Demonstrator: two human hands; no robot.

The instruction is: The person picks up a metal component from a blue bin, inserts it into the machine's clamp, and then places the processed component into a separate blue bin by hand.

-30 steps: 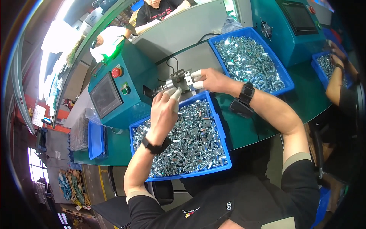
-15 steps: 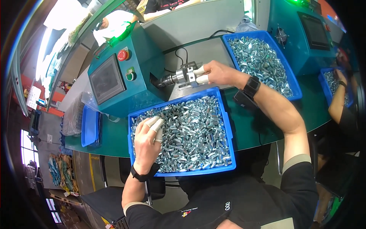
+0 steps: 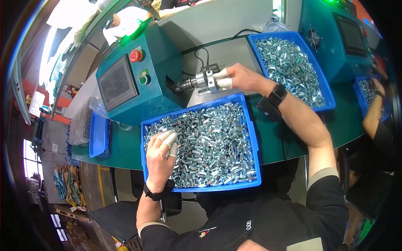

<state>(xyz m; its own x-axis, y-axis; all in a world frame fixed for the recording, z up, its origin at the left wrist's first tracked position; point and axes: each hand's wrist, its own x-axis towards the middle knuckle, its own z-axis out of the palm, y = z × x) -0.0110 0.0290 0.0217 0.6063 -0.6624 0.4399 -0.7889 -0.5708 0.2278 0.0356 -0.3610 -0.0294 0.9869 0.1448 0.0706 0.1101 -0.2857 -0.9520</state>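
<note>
My right hand (image 3: 243,78), with pale finger cots on its fingertips, is at the outer end of a metal clamping fixture (image 3: 211,80). Its fingers are pinched there, and whatever lies between them is hidden. The fixture sits in line with a round metal chuck (image 3: 187,84) that projects from a teal machine (image 3: 144,75). My left hand (image 3: 160,161), also in finger cots, rests with bent fingers over the left part of a blue tray (image 3: 258,167) full of small shiny metal hex sleeves (image 3: 213,146). Its fingertips are drawn together at the sleeves; what they hold cannot be made out.
A second blue tray (image 3: 329,94) of similar sleeves stands at the back right, beside another teal machine (image 3: 326,54). A smaller blue tray (image 3: 99,136) is at the left table edge. A co-worker's arm (image 3: 372,113) reaches into a tray at far right.
The whole view has shifted slightly. My right hand stays at the fixture, its fingertips a little closer together. My left hand remains over the tray with little change.
</note>
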